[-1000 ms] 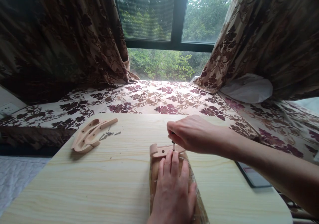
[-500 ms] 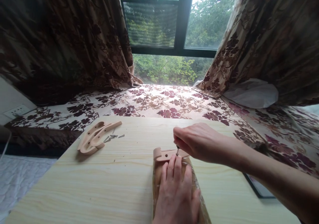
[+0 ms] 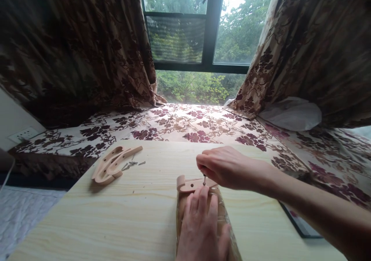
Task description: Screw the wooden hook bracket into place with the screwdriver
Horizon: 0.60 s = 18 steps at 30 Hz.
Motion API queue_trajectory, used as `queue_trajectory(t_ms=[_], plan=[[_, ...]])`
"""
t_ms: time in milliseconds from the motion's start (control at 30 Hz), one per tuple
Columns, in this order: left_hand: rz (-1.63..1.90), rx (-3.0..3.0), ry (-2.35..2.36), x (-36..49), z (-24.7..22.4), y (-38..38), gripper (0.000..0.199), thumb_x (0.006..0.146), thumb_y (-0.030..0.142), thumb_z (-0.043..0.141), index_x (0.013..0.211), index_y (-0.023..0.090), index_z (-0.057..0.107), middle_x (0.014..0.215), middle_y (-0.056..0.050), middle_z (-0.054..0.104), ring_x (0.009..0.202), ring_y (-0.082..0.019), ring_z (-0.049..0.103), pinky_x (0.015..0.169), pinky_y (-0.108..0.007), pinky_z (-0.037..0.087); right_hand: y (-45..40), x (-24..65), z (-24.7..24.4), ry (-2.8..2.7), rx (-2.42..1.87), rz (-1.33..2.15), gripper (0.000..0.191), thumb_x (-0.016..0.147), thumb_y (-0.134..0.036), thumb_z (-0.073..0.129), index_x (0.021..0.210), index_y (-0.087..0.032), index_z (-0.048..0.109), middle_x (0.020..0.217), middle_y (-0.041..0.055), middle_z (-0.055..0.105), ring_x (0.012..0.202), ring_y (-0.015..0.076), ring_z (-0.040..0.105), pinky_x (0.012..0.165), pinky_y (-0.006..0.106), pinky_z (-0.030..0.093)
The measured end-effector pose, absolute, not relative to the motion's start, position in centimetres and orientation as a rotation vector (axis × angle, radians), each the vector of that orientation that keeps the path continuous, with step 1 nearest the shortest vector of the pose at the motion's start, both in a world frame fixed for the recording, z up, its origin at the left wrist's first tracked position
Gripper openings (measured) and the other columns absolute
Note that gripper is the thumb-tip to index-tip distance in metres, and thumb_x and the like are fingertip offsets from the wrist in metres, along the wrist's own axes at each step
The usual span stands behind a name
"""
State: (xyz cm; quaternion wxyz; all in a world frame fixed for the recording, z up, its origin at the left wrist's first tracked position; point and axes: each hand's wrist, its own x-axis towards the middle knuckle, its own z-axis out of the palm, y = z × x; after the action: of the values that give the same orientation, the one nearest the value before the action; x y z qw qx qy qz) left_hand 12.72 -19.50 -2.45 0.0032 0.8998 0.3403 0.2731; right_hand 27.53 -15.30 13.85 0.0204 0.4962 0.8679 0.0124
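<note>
My left hand (image 3: 199, 224) lies spread on a brown, tape-wrapped block (image 3: 224, 210), its fingertips against a curved wooden piece (image 3: 185, 185) across the block's far end. A dark hole shows in that wooden piece. Above it my right hand (image 3: 216, 166) is closed in a fist around a small tool, most of which is hidden. The thin metal shaft (image 3: 204, 180) points down at the wooden piece, just beyond my left fingertips. At the table's far left, more curved wooden pieces (image 3: 111, 168) with holes lie together beside several loose screws (image 3: 130, 164).
A pale wooden table (image 3: 116, 222) carries everything. Near its right side, a dark-edged flat object (image 3: 301, 224) lies under my right forearm. Beyond the table are a floral-covered ledge (image 3: 185, 123), patterned curtains, a window and a white bag (image 3: 292, 114).
The view has tilted up slightly. My left fingers have drawn back a little from the wooden piece, and the thumb has shifted. My right hand still holds the tool upright over it.
</note>
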Motion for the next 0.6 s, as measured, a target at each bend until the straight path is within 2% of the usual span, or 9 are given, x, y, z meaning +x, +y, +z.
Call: queue_trajectory(t_ms=[167,400,600], plan=[[0.955,2.86,1.19,11.6,-3.2,-18.8,0.05,0.082,0.036,0.058,0.128,0.017,0.049,0.136,-0.015,0.048,0.126,-0.031,0.044,0.097,-0.045,0.048,-14.4,26.3,13.4,2.78,1.47,0.06,0.015,0.087,-0.016,0.044,0.081,-0.017,0.057,0.074,0.0042,0.064,0.059,0.0128,0.049,0.05,0.027,0.024],[0.963,3.046,1.185,11.2,-3.8,-18.3,0.051,0.079,0.042,0.058,0.122,0.016,0.053,0.128,-0.014,0.057,0.117,-0.031,0.052,0.089,-0.042,0.05,-14.1,26.0,12.9,2.767,1.484,0.061,0.017,0.09,-0.019,0.043,0.082,-0.017,0.057,0.074,0.0047,0.066,0.06,0.0133,0.053,0.05,0.028,0.023],[1.015,3.025,1.264,11.9,-4.5,-18.1,0.045,0.077,0.044,0.057,0.116,0.02,0.056,0.126,-0.013,0.059,0.117,-0.031,0.052,0.09,-0.044,0.047,-14.1,26.3,13.5,2.713,1.557,-0.013,0.015,0.088,-0.021,0.046,0.088,-0.016,0.06,0.077,0.0058,0.068,0.065,0.0151,0.058,0.052,0.028,0.026]])
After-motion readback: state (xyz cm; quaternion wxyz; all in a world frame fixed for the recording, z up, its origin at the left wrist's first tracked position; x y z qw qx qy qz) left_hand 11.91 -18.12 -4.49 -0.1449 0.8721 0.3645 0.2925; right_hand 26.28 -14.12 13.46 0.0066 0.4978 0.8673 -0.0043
